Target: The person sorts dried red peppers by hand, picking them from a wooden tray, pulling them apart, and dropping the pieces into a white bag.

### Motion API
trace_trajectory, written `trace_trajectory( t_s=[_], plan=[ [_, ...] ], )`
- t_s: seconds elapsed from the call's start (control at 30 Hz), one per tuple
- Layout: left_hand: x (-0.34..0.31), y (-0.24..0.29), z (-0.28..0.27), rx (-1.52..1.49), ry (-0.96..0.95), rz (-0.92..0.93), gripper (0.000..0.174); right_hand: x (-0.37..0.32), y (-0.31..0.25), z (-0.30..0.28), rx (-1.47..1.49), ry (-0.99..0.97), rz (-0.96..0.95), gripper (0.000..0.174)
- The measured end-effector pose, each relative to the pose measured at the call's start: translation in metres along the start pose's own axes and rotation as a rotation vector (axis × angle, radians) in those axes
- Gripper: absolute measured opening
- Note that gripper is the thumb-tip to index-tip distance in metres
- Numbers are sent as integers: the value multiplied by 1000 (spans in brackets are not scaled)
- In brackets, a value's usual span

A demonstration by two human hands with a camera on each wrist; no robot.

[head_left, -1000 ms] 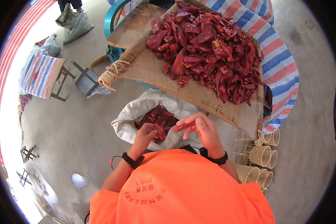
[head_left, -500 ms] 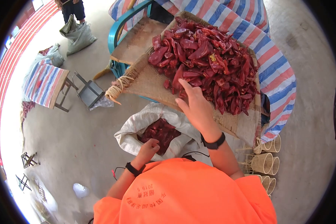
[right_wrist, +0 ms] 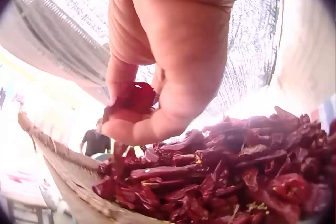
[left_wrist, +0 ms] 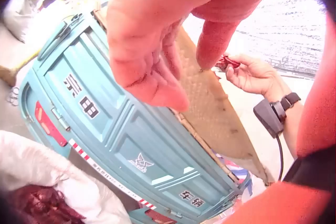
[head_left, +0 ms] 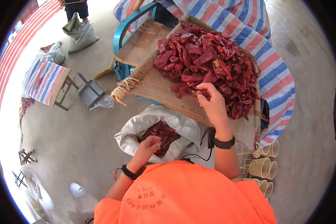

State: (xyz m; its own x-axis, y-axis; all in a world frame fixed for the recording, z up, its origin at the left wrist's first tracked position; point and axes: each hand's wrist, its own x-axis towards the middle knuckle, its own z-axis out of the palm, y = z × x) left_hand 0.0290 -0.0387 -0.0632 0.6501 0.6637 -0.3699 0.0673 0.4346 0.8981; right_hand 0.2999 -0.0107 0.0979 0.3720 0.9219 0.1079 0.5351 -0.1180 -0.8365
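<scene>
My right hand [head_left: 215, 106] is over the near edge of a pile of dried red chili peppers [head_left: 212, 61]. Its thumb and fingers pinch a dark red chili pepper [right_wrist: 135, 98], seen clearly in the right wrist view. The pile lies on a woven tray [head_left: 156, 87]. Lower down, my left hand [head_left: 145, 150] hovers over the mouth of a white woven sack [head_left: 125, 140], its fingers loosely bent. Nothing shows between those fingers in the left wrist view. More red peppers [head_left: 164, 130] lie inside the sack.
The tray rests on a teal vehicle [left_wrist: 136, 134] with a raised tailgate. Striped tarp [head_left: 276, 82] drapes behind it. Several wicker baskets [head_left: 261, 168] stand at the right. A small stool [head_left: 90, 93], a broom [head_left: 104, 72] and a green sack [head_left: 82, 37] are at the left.
My right hand went from above the sack, where it held a red pepper, up to the pile with fingers extended, and now pinches a pepper there. My left hand stays by the sack, without its earlier pepper.
</scene>
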Motion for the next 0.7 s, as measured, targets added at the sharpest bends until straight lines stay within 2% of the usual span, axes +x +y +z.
trace_trajectory(
  t_s=[0.1,0.23,0.33,0.43,0.53,0.63,0.7],
  plan=[
    [-5,47,6,-59,-25,153,35,-21,-9,-12,665,-228,148,25],
    [0,91,22,-318,-136,227,49,-55,-12,-14,997,-715,381,32],
    [8,97,30,-607,-238,244,58,-68,-3,0,1046,-820,454,34],
    [12,95,38,-566,-251,265,47,-73,5,7,1079,-866,499,34],
    [18,78,38,-748,-228,262,29,-72,9,6,1122,-899,498,36],
    [7,79,30,-799,-77,203,17,-73,2,-8,1062,-891,466,38],
    [4,68,20,-546,7,194,19,-73,7,-15,1062,-908,404,39]
  ],
)
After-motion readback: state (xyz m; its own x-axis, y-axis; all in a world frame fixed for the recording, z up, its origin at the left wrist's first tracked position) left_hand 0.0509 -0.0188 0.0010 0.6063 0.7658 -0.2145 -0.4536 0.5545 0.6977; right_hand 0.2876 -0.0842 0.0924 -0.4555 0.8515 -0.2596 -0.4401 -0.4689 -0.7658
